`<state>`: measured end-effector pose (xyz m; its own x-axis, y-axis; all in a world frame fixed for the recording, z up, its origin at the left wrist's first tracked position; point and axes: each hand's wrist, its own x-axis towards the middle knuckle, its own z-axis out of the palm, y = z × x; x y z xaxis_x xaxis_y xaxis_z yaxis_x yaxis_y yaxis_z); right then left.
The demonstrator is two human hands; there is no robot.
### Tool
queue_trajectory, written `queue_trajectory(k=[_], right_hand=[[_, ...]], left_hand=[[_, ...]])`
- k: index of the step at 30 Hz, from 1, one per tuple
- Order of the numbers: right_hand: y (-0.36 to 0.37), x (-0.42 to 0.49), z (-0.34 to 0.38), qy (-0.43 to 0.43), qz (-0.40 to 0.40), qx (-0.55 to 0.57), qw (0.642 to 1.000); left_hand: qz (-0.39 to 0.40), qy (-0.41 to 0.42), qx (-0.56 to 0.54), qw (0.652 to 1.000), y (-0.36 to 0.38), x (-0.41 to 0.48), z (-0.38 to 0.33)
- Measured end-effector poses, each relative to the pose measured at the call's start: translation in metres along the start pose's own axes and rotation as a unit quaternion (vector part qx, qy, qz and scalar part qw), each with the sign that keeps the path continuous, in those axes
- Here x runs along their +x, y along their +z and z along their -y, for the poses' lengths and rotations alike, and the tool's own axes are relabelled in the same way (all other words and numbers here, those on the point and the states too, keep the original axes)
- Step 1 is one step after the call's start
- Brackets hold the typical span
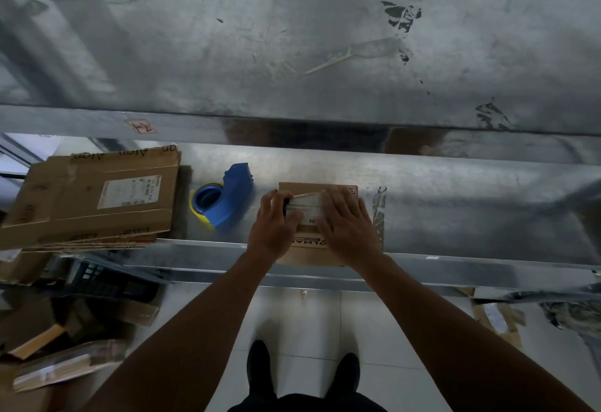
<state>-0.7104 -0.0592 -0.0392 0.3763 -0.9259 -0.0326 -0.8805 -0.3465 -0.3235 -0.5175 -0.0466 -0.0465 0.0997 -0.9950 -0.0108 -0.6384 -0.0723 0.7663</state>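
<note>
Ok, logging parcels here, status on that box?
Left hand pinches label edge; right hand flat, pressing it onto cardboard box. Blue tape dispenser alongside, apart.

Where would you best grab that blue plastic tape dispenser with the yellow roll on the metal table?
Probably the body of the blue plastic tape dispenser, from above on its right: it lies flat, the yellow roll fills its left end, and the left hand, gripping the small cardboard box, is nearest.

1. One wide-angle camera, worn on the head, looks forward and steeply down from standing height onto a metal workbench [455, 203].
2. The left hand [273, 228], right hand [348, 226] and carton [309, 257] sit close, mid-frame; shoes [260, 366] mark the bottom edge.
3. A scuffed metal panel [292, 37] fills the upper frame.
</note>
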Motion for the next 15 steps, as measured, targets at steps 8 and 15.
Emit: queue_trajectory(k=[8,15], right_hand=[[-0.006,0.023,-0.001,-0.011,0.022,-0.053,0.998],[-0.004,0.023,0.003,-0.009,0.039,-0.083,0.996]], left_hand=[[0.037,-0.018,0.091,0.995,-0.002,0.018,0.004],[0.049,0.024,0.177,0.983,-0.021,0.021,0.015]])
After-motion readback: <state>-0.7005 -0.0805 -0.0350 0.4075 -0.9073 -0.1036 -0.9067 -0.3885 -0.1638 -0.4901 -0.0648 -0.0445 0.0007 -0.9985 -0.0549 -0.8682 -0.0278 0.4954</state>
